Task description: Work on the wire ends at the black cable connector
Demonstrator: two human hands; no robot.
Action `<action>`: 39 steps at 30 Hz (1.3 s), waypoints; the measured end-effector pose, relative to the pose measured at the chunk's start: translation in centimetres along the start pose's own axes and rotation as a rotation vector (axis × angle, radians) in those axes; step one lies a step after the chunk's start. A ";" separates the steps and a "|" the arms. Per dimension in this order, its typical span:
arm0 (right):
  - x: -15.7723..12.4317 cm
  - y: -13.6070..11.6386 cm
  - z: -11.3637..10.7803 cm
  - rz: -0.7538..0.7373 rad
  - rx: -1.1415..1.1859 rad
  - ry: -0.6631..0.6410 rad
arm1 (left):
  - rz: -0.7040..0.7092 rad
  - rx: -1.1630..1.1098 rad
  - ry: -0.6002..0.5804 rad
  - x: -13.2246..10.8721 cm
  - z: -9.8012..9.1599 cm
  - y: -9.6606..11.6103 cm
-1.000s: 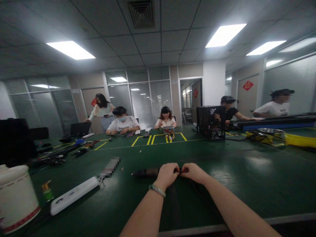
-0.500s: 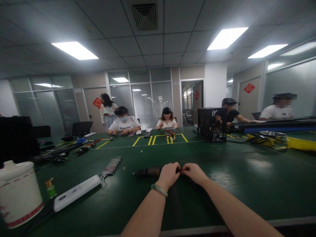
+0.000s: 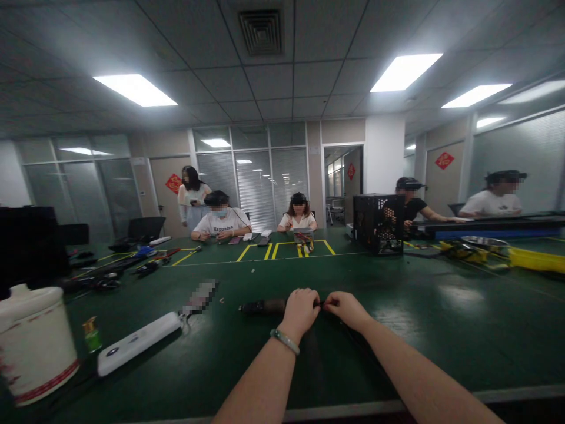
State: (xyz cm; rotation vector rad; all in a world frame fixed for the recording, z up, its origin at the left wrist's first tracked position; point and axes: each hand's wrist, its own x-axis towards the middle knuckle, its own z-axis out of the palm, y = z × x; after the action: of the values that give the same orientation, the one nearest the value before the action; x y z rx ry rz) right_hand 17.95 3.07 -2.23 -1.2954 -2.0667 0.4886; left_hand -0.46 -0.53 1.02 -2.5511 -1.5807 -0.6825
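Observation:
A dark, corded, stick-shaped tool that looks like an electric screwdriver (image 3: 263,307) lies on the green table, its narrow tip to the left. My left hand (image 3: 302,311), with a pale green bangle at the wrist, is wrapped round its rear end. Just to the right, my right hand (image 3: 343,307) is closed in a pinch at the thin dark cable (image 3: 353,334) behind the tool. The exact spot between the fingertips is small and dark, so I cannot tell whether the cable is joined to the tool there.
To the left stand a lidded white mug (image 3: 35,341), a small green bottle (image 3: 92,334) and a white power strip (image 3: 139,343). A black computer case (image 3: 378,225) stands further back, with yellow items (image 3: 536,259) at right. Several people sit round the table; one person stands behind.
Both hands stay almost in place. My left hand has shifted very slightly left, and the gap between the fingertips looks a little wider.

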 end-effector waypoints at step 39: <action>0.3 0.3 0.3 0.044 0.077 -0.023 | -0.074 -0.135 0.018 0.3 0.9 -0.4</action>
State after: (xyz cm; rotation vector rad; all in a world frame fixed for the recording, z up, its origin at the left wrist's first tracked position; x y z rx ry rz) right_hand 17.87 3.51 -2.52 -1.2975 -2.0220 0.5994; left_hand -0.38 0.10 0.25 -2.5811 -1.6856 -0.8453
